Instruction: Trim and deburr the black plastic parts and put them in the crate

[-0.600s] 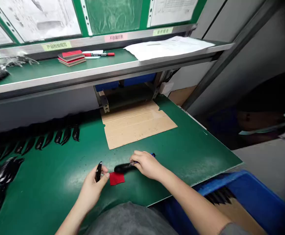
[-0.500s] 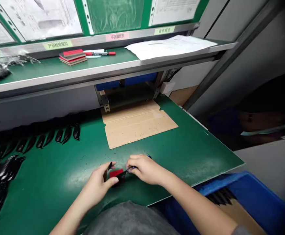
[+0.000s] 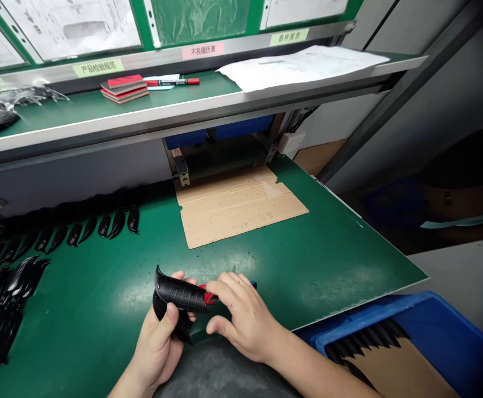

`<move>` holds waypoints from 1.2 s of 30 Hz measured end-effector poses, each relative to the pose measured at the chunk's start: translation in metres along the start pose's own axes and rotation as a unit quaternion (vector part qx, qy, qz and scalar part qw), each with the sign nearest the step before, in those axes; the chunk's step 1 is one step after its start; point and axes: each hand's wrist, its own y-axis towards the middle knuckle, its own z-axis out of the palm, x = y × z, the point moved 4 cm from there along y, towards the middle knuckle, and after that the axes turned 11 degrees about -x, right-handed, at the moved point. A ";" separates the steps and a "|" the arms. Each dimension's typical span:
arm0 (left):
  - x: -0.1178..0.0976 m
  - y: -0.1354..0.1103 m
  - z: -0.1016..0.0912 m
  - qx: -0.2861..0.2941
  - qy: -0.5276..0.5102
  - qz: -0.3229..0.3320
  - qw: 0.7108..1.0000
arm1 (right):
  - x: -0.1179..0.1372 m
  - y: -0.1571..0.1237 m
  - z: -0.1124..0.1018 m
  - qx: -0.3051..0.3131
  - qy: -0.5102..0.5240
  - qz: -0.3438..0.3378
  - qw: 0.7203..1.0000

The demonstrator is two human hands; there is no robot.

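My left hand [image 3: 160, 337] is closed around a black ribbed, curved plastic piece [image 3: 181, 293] with a pointed, upturned end. A second dark curved part [image 3: 181, 330] shows beneath it in the same grip. At the piece's right end a bit of red [image 3: 210, 297] shows, partly hidden by fingers. My right hand [image 3: 241, 309] is beside that end, its fingers curled and the thumb held apart. Past its knuckles sticks out the blue end of a tool [image 3: 253, 284]; the rest of the tool is covered by the hand.
Similar black pieces [image 3: 75, 235] stand in a row at the left, with a pile [image 3: 0, 309] nearer. Cardboard [image 3: 241, 207] lies on the green table. Red pads [image 3: 125, 88], a marker [image 3: 175, 82] and papers [image 3: 299, 66] are on the shelf. A blue bin [image 3: 436, 320] holds more pieces at lower right.
My left hand has lifted and turned the black piece, which now shows its ribbed side. My right hand's thumb has moved away from the fingers, and the hand sits slightly lower.
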 end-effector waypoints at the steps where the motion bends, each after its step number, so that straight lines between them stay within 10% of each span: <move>1: -0.001 -0.003 -0.001 0.001 -0.005 0.003 1.000 | 0.003 -0.001 0.002 -0.001 -0.017 -0.011 1.000; 12: -0.006 -0.024 0.007 -0.018 0.003 0.053 0.998 | 0.009 0.000 0.007 -0.012 -0.147 -0.073 0.986; 22: -0.003 -0.016 -0.004 0.097 0.061 0.113 0.987 | 0.003 -0.007 0.012 -0.005 -0.111 -0.085 0.990; 30: 0.005 -0.016 -0.005 0.092 0.021 0.067 0.993 | -0.001 -0.007 0.014 0.086 0.154 -0.041 0.984; 36: 0.011 -0.015 -0.007 0.058 -0.066 -0.004 0.996 | 0.008 0.000 0.004 -0.040 0.170 0.003 0.985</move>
